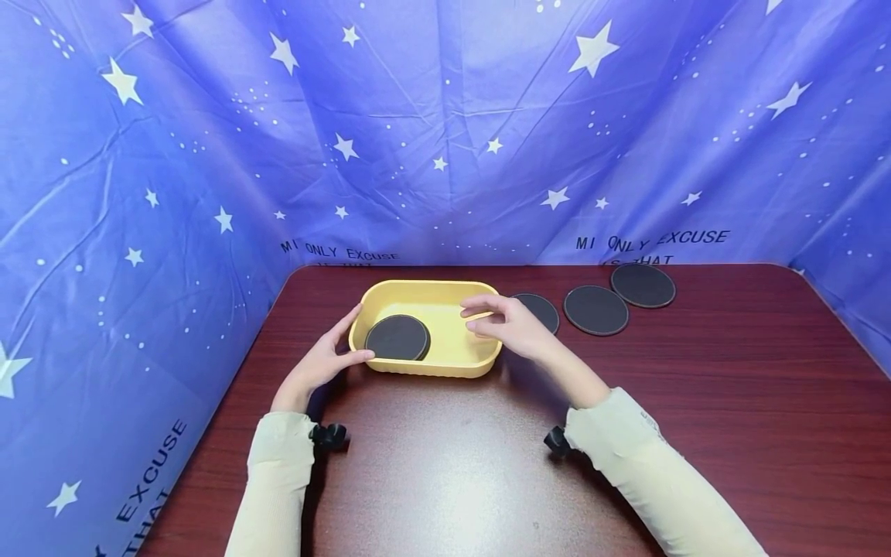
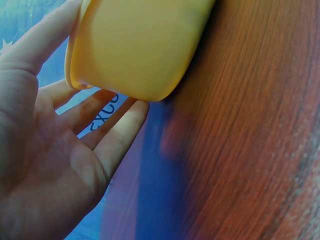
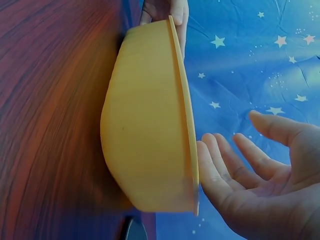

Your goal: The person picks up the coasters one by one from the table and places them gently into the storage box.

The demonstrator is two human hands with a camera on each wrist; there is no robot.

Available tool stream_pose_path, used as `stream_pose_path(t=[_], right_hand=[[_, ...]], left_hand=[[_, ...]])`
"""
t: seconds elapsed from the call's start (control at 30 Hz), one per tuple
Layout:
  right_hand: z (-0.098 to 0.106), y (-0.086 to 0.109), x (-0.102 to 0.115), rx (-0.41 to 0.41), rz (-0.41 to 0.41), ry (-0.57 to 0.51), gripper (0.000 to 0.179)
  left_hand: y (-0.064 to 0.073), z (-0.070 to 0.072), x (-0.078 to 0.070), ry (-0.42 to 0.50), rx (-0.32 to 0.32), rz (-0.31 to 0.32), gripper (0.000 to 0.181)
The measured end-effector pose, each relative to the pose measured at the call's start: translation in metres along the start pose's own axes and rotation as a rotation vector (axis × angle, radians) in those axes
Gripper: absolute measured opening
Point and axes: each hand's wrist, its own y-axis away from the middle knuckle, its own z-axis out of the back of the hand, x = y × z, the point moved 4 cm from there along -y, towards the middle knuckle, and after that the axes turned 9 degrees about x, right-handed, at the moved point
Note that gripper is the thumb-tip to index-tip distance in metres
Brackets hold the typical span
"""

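A yellow oblong plastic bin (image 1: pixel 438 370) stands toward the back of the table. My left hand (image 1: pixel 322 363) holds its left end, thumb at the front rim and fingers along the outer wall; the left wrist view shows the fingertips against the bin's wall (image 2: pixel 140 50). Inside, at the left, lie black round coasters (image 1: pixel 397 338), stacked with a doubled edge showing. Over the bin's right end hovers my right hand (image 1: pixel 511 325), fingers loosely bent and parted, nothing between them. In the right wrist view its fingers (image 3: pixel 215 170) show beyond the rim.
Right of the bin, three more black coasters lie on the table: one (image 1: pixel 546 312) partly behind my right hand, another (image 1: pixel 595 311), and a third (image 1: pixel 643 285) at the back edge. A blue star-patterned curtain (image 1: pixel 445 209) hangs behind the dark red wooden table (image 1: pixel 731 402).
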Motion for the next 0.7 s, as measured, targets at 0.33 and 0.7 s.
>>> stream_pose_path(t=[0.33,0.7], right_hand=[[0.023,0.024,-0.008,-0.058,-0.026,0.005,0.044],[0.060,0.050,-0.023,-0.198,-0.037,0.063,0.044]], left_hand=[[0.001,-0.001,0.000,0.005,-0.007,-0.002,0.089],[0.001,-0.001,-0.001,0.000,-0.007,0.001,0.091]])
